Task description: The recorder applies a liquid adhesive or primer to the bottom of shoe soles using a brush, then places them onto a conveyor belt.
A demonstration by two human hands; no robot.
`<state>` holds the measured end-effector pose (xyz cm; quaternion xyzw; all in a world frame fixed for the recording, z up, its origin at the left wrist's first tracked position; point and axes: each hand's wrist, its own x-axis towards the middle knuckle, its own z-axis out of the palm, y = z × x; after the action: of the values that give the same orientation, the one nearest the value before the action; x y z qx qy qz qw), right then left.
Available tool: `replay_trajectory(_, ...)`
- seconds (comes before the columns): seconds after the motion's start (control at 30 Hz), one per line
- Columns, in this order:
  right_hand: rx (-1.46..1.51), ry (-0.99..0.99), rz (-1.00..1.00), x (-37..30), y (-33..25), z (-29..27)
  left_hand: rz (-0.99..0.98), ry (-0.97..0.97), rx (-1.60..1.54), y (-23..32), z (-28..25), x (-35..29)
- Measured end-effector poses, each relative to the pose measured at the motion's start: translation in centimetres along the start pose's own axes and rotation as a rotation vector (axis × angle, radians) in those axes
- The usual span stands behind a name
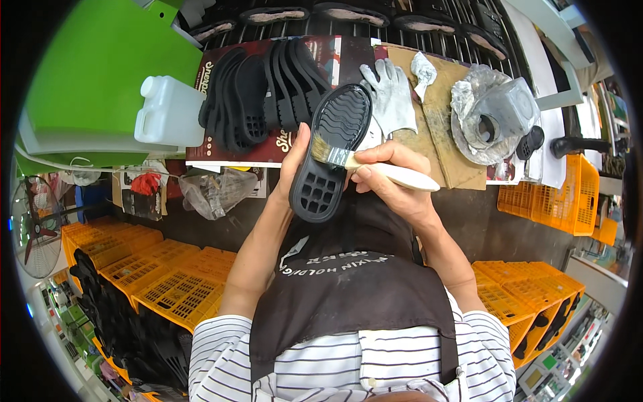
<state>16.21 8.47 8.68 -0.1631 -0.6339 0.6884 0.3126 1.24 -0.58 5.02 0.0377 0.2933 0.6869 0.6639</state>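
In front of my apron I hold a black shoe sole point(343, 120), its ridged inner face and square-celled heel turned up. My left hand point(295, 164) grips it along the left edge, the thumb lying on the rim. My right hand point(400, 175) pinches a paintbrush point(392, 173) by its pale handle. The brush's tan bristles rest on the middle of the sole. Some right fingers are partly hidden behind the sole and handle. Beyond the sole, a row of black soles point(261, 94) stands on a dark red printed board point(194, 155).
A white jug point(167, 114) stands at the left. A white glove point(392, 97) lies beside brown cardboard point(462, 177), near a foil-covered dish with a clear container point(512, 107). Behind is a rack with more soles point(351, 13). Orange crates point(184, 285) flank me, and a fan point(40, 231) stands far left.
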Motion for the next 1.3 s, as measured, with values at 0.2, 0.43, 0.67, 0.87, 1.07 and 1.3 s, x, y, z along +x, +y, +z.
replay_trajectory(0.2, -0.012, -0.025, 0.067, -0.8, -0.6, 0.4, 0.116, -0.173, 0.046, 0.1, -1.1, 1.0)
replay_trajectory(0.43, -0.012, -0.051, 0.102, -1.3, -2.2, 1.0, 0.119, -0.099, 0.076, 0.4, -1.1, 1.2)
replay_trajectory(0.67, -0.142, -0.202, 0.051, -1.2, -4.6, 0.0, -0.014, -0.09, -0.032, 0.4, 0.4, 0.5)
replay_trajectory(0.87, -0.07, -0.273, 0.132, -0.6, -6.0, -0.7, -0.219, -0.023, -0.177, 0.3, 2.7, -0.1)
replay_trajectory(1.07, 0.063, -0.387, 0.143, 0.5, -5.6, -1.8, -0.493, 0.022, -0.139, 0.1, 2.6, -0.5)
replay_trajectory(1.3, 0.096, -0.62, 0.109, 2.9, -4.0, -3.6, -0.584, -0.175, 0.05, -0.6, 1.4, 0.2)
